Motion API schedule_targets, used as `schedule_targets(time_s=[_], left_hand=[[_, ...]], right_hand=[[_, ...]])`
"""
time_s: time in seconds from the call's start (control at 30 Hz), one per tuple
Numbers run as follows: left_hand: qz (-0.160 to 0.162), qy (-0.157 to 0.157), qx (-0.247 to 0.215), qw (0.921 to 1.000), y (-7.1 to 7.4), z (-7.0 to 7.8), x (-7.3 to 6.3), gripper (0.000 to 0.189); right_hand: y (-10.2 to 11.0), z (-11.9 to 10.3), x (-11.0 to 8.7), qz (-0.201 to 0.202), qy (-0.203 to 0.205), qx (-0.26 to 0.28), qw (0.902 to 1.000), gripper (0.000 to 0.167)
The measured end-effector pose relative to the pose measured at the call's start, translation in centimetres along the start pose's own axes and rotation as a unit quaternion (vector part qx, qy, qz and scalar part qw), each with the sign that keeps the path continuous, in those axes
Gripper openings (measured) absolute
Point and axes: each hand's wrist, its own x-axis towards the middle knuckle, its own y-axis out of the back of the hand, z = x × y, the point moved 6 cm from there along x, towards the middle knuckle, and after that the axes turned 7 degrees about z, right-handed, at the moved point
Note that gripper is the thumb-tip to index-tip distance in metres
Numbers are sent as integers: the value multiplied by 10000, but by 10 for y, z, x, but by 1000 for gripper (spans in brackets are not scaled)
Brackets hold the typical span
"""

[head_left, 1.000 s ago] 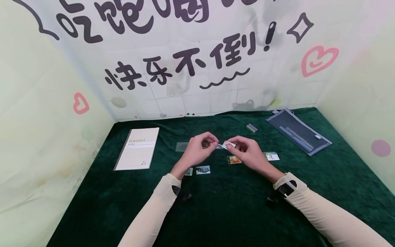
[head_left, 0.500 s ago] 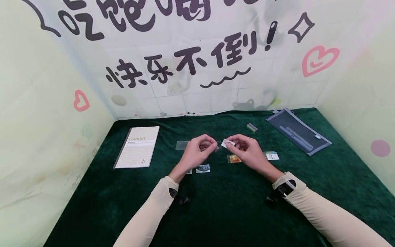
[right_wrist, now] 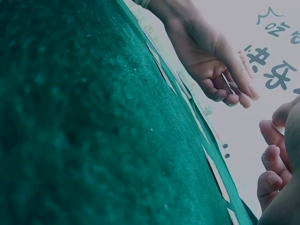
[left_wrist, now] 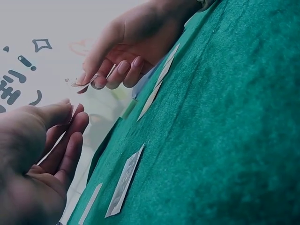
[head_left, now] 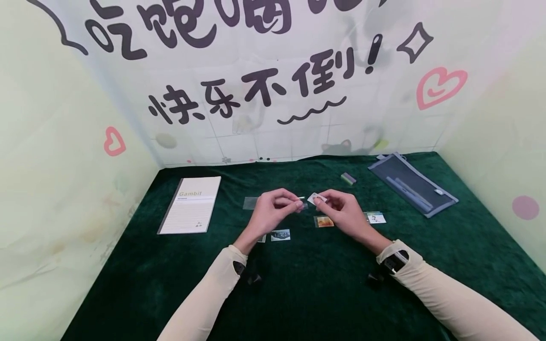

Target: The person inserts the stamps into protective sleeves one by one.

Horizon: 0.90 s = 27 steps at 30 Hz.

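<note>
Thumb and fingers of my right hand point(head_left: 344, 208) pinch a small white card point(head_left: 315, 198) with a reddish printed picture. Facing it, my left hand point(head_left: 275, 208) pinches a thin, clear-looking piece point(head_left: 304, 206) between thumb and fingertips; the fingers hide most of it. A narrow gap separates the two hands above the cloth. Behind the left hand lies a flat clear sleeve point(head_left: 250, 203). Nearer the body, a blue-grey picture card point(head_left: 280, 235) lies beside another card point(head_left: 262, 238), partly covered by the left wrist.
An orange picture card point(head_left: 324, 221) and a white card point(head_left: 376, 218) lie near the right hand. A notebook point(head_left: 190, 206) is at the left. An eraser point(head_left: 348, 178) and a mesh zip pouch point(head_left: 411, 184) lie at the back right, on a green cloth point(head_left: 315, 303).
The left fingertips were close to the card a second ago, then drew back left; a small white edge shows above them now. The right hand keeps its pinch on the card.
</note>
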Motion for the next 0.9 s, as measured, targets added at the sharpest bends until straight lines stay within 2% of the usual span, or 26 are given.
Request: schedule_targets(time_s=[0.27, 0.7, 0.9], left_hand=[[65, 118, -125, 9998, 1, -3, 0, 17], [40, 97, -90, 9999, 0, -6, 0, 17], [19, 78, -88, 9999, -1, -7, 0, 18]], right_hand=[[-1, 2, -1, -2, -113, 13, 9999, 20], [-5, 2, -2, -420, -168, -39, 9990, 19], [-5, 1, -3, -466, -244, -122, 9985, 20]])
